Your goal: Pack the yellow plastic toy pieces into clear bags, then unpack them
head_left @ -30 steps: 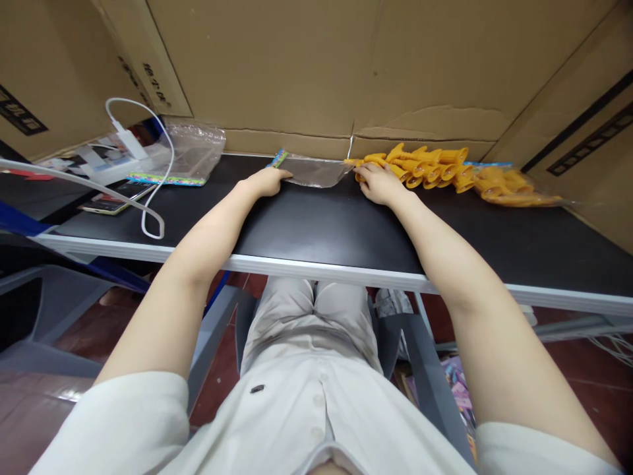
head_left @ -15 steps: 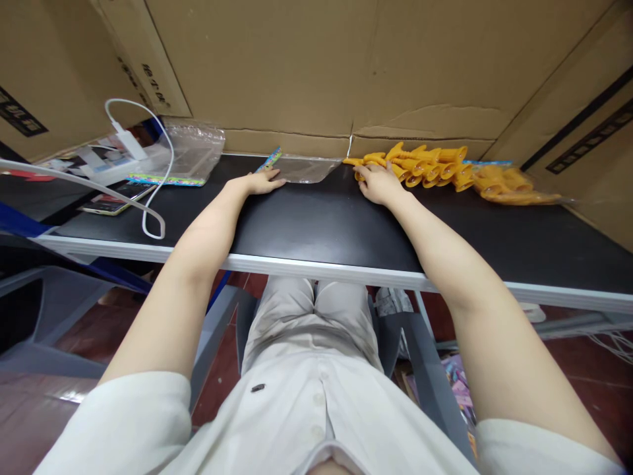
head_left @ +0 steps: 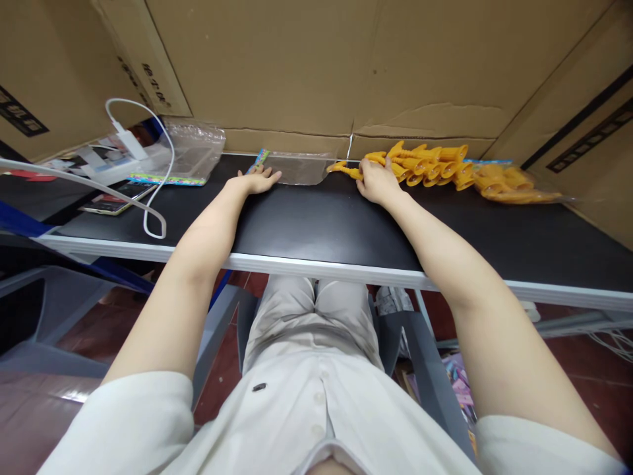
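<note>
On the clear plastic bag (head_left: pixel 304 169) with a colourful header strip, my left hand (head_left: pixel 260 179) rests palm down, fingers spread over the header end. My right hand (head_left: pixel 379 181) is closed around a yellow plastic piece (head_left: pixel 346 169), whose narrow, pointed end sticks out leftward to the edge of the bag. My fingers hide the rest of that piece. Beside this hand lies a pile of similar yellow plastic pieces (head_left: pixel 430 165), with hollow, flared, cup-like ends facing me.
At the right, more yellow pieces lie inside a clear bag (head_left: pixel 514 185). Leftward are another clear bag (head_left: pixel 190 155), a phone (head_left: pixel 119 198) and a white charger with its looping cable (head_left: pixel 172 148). Cardboard (head_left: pixel 297 72) walls the back of the black table (head_left: pixel 316 224).
The bag under my left hand has shifted slightly left. My right hand has closed on a yellow plastic piece, and its tip has come left and a little nearer to me.
</note>
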A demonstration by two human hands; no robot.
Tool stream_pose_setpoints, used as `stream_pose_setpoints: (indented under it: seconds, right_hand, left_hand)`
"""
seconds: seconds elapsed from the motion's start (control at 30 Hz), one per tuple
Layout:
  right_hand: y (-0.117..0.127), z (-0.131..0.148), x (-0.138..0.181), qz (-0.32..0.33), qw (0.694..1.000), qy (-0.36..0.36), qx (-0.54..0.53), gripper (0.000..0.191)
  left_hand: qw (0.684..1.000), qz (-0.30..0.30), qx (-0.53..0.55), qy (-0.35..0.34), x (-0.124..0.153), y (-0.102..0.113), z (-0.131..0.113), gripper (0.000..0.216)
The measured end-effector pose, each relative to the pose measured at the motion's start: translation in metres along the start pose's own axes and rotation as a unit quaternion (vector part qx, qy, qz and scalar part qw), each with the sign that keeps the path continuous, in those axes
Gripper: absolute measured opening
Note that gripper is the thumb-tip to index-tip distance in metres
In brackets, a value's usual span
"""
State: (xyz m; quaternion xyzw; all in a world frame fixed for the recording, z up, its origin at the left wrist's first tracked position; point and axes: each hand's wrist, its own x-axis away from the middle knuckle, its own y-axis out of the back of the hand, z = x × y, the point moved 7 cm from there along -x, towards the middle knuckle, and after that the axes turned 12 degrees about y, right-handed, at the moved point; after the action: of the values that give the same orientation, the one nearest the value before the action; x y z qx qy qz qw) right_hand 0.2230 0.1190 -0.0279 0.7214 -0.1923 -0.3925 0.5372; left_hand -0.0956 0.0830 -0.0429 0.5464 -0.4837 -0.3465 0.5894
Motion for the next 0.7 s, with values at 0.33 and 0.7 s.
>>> stream_pose_setpoints:
  seconds: [0.33, 0.7]
  right_hand:
    - [0.032, -0.026, 0.005, -0.129, 0.99, -0.041, -0.034, 0.048]
    - [0.03, -0.015, -0.009, -0.15, 0.971, 0.011, -0.184, 0.057]
  left_hand:
    - [1.0, -0.008, -0.022, 0.008, 0.007, 0.003, -0.002, 0.08]
    - [1.0, -0.001, -0.006, -0.006, 0.003, 0.005, 0.004, 0.078]
